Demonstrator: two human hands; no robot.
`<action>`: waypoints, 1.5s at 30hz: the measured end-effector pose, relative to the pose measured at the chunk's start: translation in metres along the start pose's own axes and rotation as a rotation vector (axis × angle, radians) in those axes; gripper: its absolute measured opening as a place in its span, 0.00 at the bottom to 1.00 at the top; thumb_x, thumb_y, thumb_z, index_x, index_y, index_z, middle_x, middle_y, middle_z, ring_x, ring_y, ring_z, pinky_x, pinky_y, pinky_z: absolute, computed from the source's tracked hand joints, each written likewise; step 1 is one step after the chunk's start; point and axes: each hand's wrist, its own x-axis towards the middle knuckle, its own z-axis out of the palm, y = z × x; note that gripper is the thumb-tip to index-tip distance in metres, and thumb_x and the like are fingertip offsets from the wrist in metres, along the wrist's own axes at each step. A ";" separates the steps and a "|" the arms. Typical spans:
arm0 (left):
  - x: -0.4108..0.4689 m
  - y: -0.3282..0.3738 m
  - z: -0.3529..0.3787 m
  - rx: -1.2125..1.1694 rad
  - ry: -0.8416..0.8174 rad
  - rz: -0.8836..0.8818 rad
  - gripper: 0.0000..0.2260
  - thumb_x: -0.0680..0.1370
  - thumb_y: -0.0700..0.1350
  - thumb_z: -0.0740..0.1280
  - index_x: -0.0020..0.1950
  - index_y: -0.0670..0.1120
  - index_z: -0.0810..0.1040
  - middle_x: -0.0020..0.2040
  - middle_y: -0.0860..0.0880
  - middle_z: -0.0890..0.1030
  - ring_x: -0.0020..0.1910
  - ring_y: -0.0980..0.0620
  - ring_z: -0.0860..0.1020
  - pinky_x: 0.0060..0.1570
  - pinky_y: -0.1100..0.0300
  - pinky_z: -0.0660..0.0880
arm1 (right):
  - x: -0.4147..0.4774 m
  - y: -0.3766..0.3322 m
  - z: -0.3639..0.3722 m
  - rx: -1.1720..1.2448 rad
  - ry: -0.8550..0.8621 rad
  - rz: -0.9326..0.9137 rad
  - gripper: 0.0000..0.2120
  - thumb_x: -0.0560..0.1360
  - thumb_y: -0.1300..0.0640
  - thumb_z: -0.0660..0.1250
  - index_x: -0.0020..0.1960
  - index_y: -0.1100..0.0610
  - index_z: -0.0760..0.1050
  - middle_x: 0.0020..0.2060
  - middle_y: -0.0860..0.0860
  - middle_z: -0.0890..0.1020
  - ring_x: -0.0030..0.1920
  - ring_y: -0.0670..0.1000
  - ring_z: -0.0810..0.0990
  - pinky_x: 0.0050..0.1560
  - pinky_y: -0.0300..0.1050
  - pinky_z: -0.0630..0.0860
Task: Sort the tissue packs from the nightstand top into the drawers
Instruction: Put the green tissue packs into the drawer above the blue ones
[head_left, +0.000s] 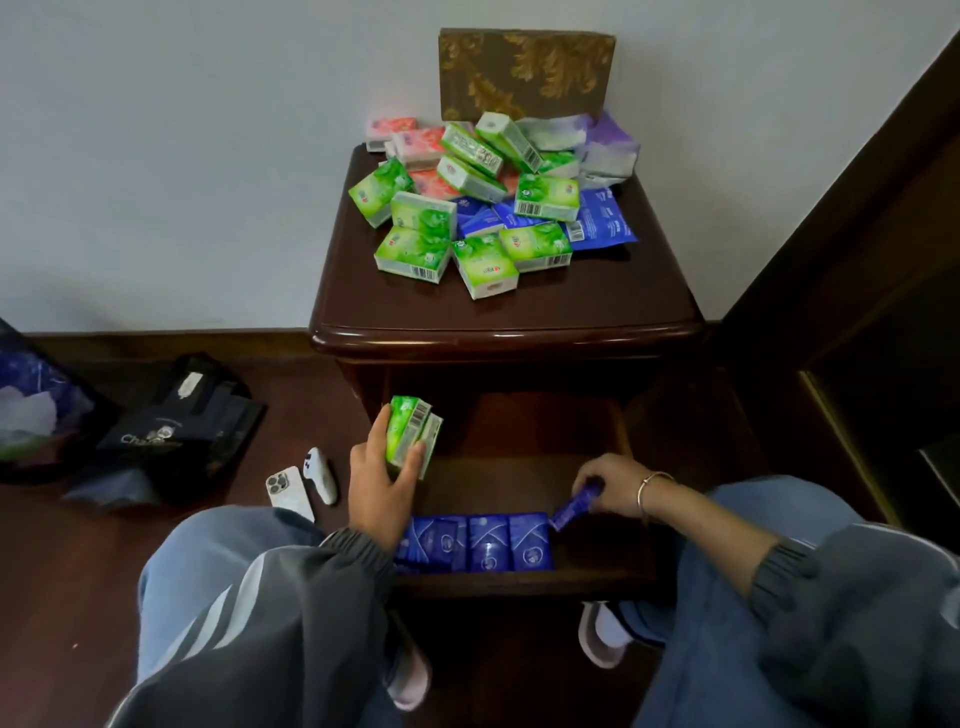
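Head view: left hand (375, 480) is gripping two green packs (413, 435) over the open drawer (524, 577). Right hand (615, 486) is pinching a blue pack (575, 505), tilting it in beside the blue row (475, 543). Mixed pile (488, 202) is sitting on the nightstand top (571, 296).

Single view: head cam, worn by a person sitting low right in front of the nightstand (509, 332). It faces fwd and steeply down; wide-angle lens, so straight lines bend near the edges. Very near: knees (208, 561) and sleeves (337, 566) fill the bottom, left hand (376, 486) and right hand (615, 486) just below centre, at the open drawer (597, 579). A bit farther, upper centre: nightstand top w/ tissue packs (467, 208). Wall (182, 156) across the top, floor (78, 571) at left.
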 end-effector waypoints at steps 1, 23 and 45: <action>0.001 -0.002 0.001 0.011 -0.009 -0.012 0.26 0.78 0.52 0.65 0.75 0.58 0.61 0.55 0.48 0.71 0.44 0.70 0.70 0.43 0.80 0.64 | 0.000 0.003 0.002 0.024 -0.055 0.014 0.12 0.69 0.55 0.73 0.53 0.52 0.79 0.52 0.48 0.78 0.50 0.46 0.75 0.49 0.37 0.71; 0.022 -0.002 0.000 0.063 0.020 -0.117 0.26 0.78 0.54 0.64 0.76 0.57 0.60 0.55 0.48 0.67 0.41 0.67 0.66 0.51 0.61 0.65 | 0.040 0.013 0.043 0.168 -0.169 0.091 0.10 0.73 0.66 0.66 0.53 0.59 0.78 0.54 0.53 0.80 0.54 0.50 0.79 0.51 0.39 0.75; 0.020 0.003 -0.024 0.029 0.048 -0.141 0.27 0.79 0.53 0.64 0.76 0.56 0.60 0.54 0.47 0.68 0.49 0.51 0.73 0.55 0.57 0.71 | 0.033 -0.146 0.087 -0.029 0.042 -0.343 0.28 0.73 0.49 0.68 0.69 0.56 0.66 0.64 0.56 0.71 0.64 0.57 0.68 0.64 0.51 0.66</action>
